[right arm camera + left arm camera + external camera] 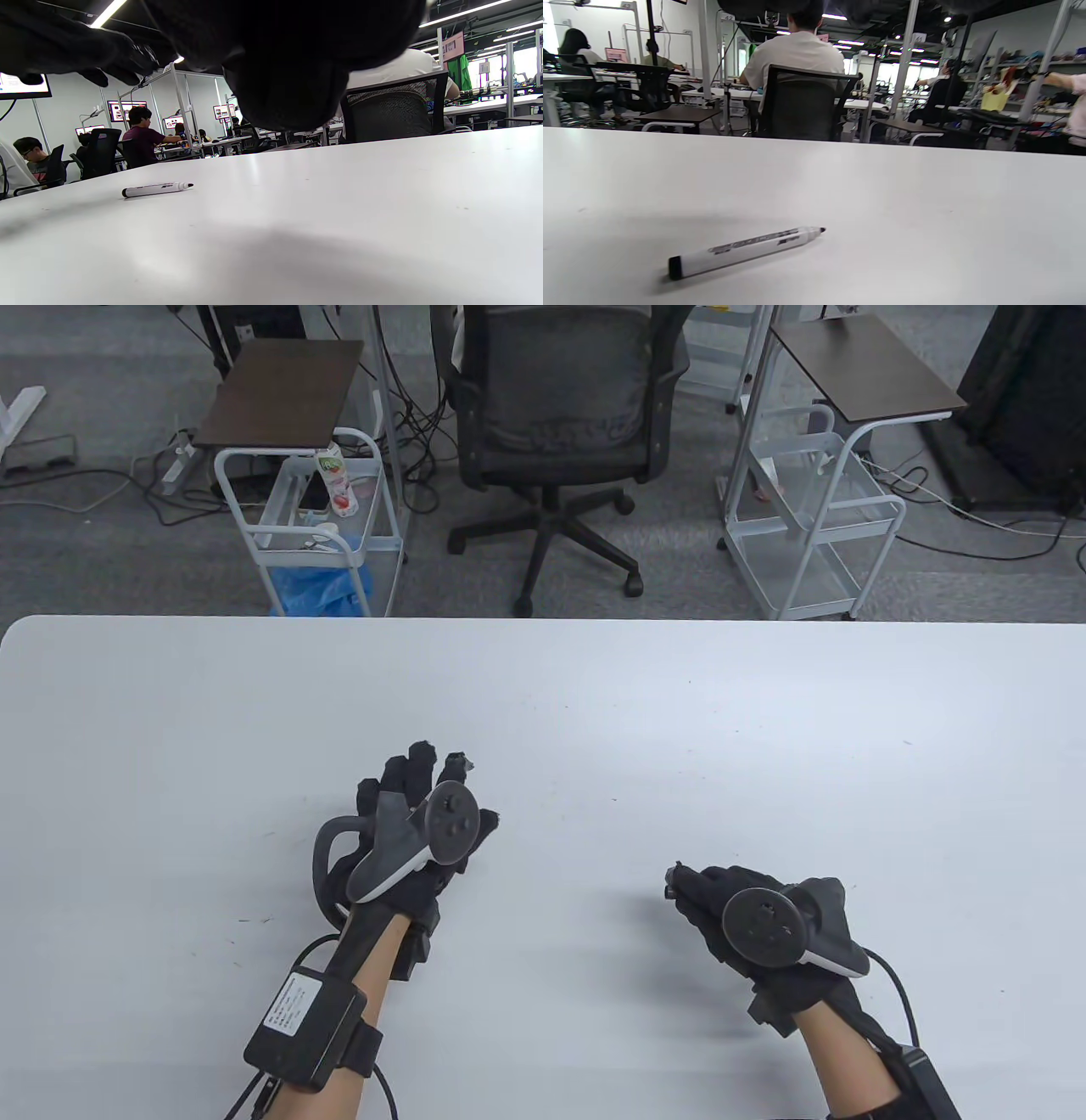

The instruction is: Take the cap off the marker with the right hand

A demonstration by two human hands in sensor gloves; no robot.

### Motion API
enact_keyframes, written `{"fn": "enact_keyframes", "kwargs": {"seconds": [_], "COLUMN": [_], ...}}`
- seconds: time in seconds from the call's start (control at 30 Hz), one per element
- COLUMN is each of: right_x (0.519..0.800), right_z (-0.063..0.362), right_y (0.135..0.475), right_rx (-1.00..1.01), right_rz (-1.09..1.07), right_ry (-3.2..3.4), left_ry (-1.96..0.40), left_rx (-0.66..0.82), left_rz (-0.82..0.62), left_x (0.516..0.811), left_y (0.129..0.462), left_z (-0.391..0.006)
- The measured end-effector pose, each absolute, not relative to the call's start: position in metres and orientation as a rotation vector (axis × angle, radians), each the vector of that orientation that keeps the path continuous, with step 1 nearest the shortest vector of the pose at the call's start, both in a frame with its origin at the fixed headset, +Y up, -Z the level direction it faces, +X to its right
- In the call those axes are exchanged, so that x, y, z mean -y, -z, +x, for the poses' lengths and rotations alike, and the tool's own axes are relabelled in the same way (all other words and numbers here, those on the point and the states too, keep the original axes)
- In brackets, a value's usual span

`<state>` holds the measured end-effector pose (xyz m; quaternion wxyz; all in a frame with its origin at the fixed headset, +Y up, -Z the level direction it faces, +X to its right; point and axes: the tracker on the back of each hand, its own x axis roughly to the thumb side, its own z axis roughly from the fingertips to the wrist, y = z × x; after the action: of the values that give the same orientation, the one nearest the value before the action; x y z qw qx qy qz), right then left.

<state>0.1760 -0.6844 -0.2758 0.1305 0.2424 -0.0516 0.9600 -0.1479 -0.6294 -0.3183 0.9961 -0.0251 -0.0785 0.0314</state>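
Marker (pixel 742 250) lies flat on table (pixel 764 712) under left hand (pixel 416 831) — tip bare, cap already off. Left fingers (pixel 420 759) spread, holding nothing. Right hand (pixel 747 916) curled — small dark thing (pixel 670 886) at fingertips, maybe cap, cannot tell.

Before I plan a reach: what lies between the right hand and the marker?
Nothing. In the right wrist view, only bare table runs from the right hand to the marker.
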Motion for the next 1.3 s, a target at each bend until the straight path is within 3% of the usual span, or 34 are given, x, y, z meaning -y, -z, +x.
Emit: {"fn": "enact_keyframes", "kwargs": {"seconds": [0.23, 0.57, 0.7, 1.03, 1.3], "right_x": [0.684, 0.686, 0.688, 0.684, 0.724], "right_z": [0.177, 0.180, 0.181, 0.215, 0.250], "right_y": [0.276, 0.276, 0.277, 0.304, 0.344], "right_rx": [0.157, 0.202, 0.228, 0.259, 0.094], "right_rz": [0.679, 0.598, 0.531, 0.076, -0.255], "right_ry": [-2.789, -2.857, -2.888, -2.937, -3.110], "left_ry": [-0.044, -0.032, -0.036, 0.014, 0.011], "left_rx": [0.238, 0.299, 0.308, 0.333, 0.333], "left_rz": [0.023, -0.063, -0.113, -0.125, -0.130], "left_x": [0.632, 0.701, 0.711, 0.717, 0.715], "left_y": [0.283, 0.264, 0.264, 0.262, 0.263], "left_z": [-0.132, -0.129, -0.131, -0.128, -0.129]}}
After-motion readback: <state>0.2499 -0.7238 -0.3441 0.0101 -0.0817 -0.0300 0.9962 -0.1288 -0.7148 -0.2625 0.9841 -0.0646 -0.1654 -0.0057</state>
